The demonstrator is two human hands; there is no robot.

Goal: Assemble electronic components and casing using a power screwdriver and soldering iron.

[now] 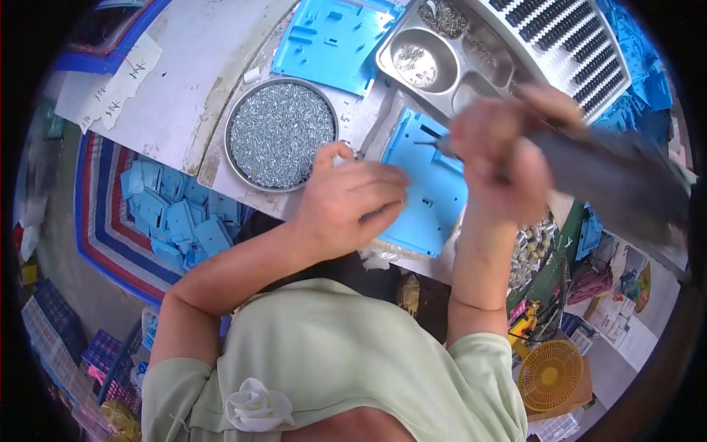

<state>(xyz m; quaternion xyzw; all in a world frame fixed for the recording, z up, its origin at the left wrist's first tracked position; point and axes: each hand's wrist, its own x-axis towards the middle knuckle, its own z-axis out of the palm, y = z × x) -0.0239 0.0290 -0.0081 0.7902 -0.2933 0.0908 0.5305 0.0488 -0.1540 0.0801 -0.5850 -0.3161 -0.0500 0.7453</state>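
Note:
A light blue plastic panel [423,199] lies on the table in front of me, on clear plastic wrap. My left hand [353,195] is at its left edge, fingers bent and drawn in toward the thumb; whatever they hold is hidden. My right hand [504,151] grips a dark power screwdriver [611,173], blurred by motion. Its thin bit points left, over the panel's upper part. Left of the panel stands a round metal dish [230,144] full of small silvery screws [281,132].
Another blue panel [335,37] lies at the back. Beside it sits a metal compartment tray [383,55] with small parts. A white rack [537,55] of black pieces stands far right. A striped bag [96,214] at left holds blue pieces; a yellow fan [551,374] is lower right.

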